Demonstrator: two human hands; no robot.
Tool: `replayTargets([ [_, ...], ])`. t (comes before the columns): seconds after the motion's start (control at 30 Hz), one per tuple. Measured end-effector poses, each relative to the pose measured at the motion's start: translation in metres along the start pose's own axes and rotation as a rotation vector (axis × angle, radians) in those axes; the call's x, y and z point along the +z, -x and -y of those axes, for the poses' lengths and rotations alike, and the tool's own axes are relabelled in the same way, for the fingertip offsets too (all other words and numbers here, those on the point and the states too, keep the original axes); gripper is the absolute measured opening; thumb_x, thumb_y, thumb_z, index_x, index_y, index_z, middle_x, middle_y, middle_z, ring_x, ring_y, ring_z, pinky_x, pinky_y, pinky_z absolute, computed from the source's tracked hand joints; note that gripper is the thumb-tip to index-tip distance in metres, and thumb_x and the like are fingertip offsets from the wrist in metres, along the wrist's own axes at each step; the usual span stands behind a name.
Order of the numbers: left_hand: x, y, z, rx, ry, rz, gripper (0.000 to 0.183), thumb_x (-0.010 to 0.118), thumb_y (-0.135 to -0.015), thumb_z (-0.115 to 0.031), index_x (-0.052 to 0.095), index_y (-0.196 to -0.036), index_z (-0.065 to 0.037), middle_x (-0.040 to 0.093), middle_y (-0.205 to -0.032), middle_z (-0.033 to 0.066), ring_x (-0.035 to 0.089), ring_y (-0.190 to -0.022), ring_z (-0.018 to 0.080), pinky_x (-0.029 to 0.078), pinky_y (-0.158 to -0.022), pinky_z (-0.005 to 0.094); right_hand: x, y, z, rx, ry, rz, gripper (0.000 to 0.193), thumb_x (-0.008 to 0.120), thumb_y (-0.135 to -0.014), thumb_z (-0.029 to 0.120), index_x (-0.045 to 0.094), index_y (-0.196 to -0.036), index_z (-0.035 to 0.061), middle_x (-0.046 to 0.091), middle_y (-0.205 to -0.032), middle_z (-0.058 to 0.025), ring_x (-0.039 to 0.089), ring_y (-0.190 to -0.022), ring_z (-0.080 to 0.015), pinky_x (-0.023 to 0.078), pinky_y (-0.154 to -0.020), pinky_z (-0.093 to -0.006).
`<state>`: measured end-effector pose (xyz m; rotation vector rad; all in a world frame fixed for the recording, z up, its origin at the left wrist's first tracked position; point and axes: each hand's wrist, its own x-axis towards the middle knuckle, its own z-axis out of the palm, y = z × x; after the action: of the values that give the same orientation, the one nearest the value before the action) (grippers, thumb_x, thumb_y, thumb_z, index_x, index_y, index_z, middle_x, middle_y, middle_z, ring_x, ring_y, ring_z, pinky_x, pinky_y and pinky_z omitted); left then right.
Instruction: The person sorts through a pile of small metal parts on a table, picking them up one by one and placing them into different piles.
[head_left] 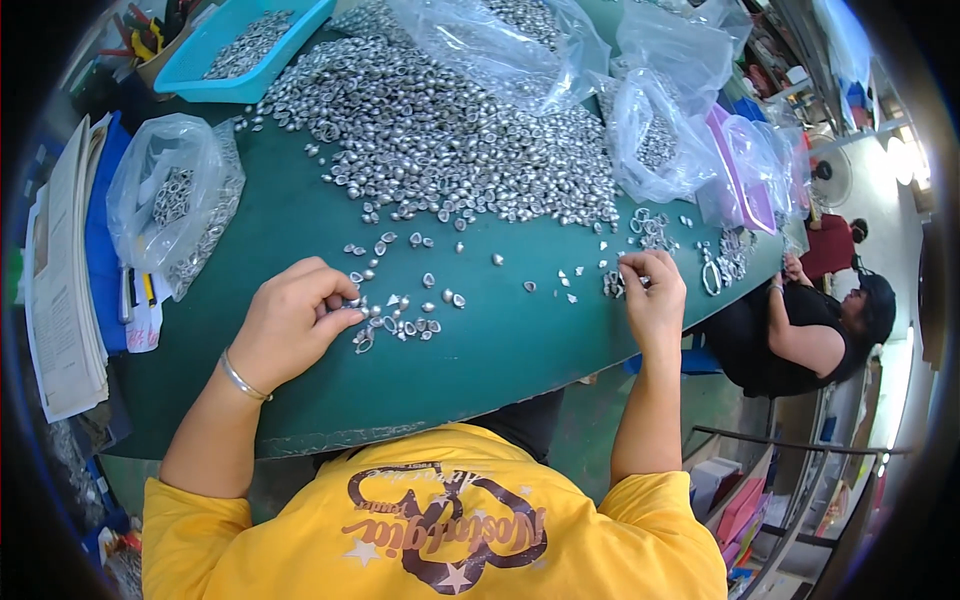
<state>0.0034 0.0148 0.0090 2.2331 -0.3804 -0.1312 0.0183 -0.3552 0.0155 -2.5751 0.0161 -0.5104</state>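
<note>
Head view: my left hand was down among loose silver pieces on a green counter, and my right hand rested well apart from it.

"What did handling them well call for?" a colleague asked.

"A light pinch with the very tips, as I judged it," I said. "The pieces looked small and smooth, so a hard squeeze could have sent one skidding. Taking them singly from the loose scatter, rather than from the big heap beyond, seemed surer, and the open stretch between my hands helped keep the two groups apart."

"And the fingers?"

"On the left, my fingers were drawn nearly together, pinching what looked like one small silver piece; others lay just beside the tips. On the right, the fingertips came close together over a small cluster of ring-like pieces. Whether they gripped one or only touched it, I could not tell."

"Anything near that right hand?"

"A few pale chips lay on the counter, just to its left."
</note>
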Motion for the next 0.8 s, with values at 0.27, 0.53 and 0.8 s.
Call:
replayTargets([
  [0.27,0.000,-0.001,0.006,-0.005,0.029,-0.018,0.013,0.071,-0.071,-0.004,0.063,-0.081,-0.001,0.053,-0.071,0.0052,0.052,-0.057,0.0124,0.042,-0.054,0.0229,0.063,-0.005,0.073,-0.395,-0.187,0.299,0.016,0.068,-0.070,0.003,0.062,-0.085,0.0025,0.056,-0.078,-0.0105,0.054,-0.074,-0.0298,0.045,-0.068,-0.0357],
  [0.53,0.003,-0.001,0.009,0.033,0.007,-0.039,0.013,0.071,-0.071,-0.005,0.062,-0.079,-0.001,0.053,-0.070,0.0045,0.051,-0.056,0.0124,0.042,-0.053,0.0233,0.060,0.000,0.067,0.150,-0.760,0.476,0.013,0.057,-0.086,0.002,0.062,-0.097,-0.0002,0.060,-0.087,-0.0054,0.058,-0.079,-0.0126,0.048,-0.066,-0.0255],
  [0.8,0.001,-0.001,0.008,0.013,0.044,-0.042,0.012,0.071,-0.070,-0.003,0.062,-0.078,-0.001,0.052,-0.069,0.0046,0.051,-0.056,0.0120,0.042,-0.053,0.0230,0.048,-0.001,0.053,0.732,-1.561,0.591,0.013,0.054,-0.087,0.002,0.057,-0.098,-0.0036,0.064,-0.090,-0.0166,0.065,-0.076,-0.0195,0.055,-0.066,-0.0294],
])
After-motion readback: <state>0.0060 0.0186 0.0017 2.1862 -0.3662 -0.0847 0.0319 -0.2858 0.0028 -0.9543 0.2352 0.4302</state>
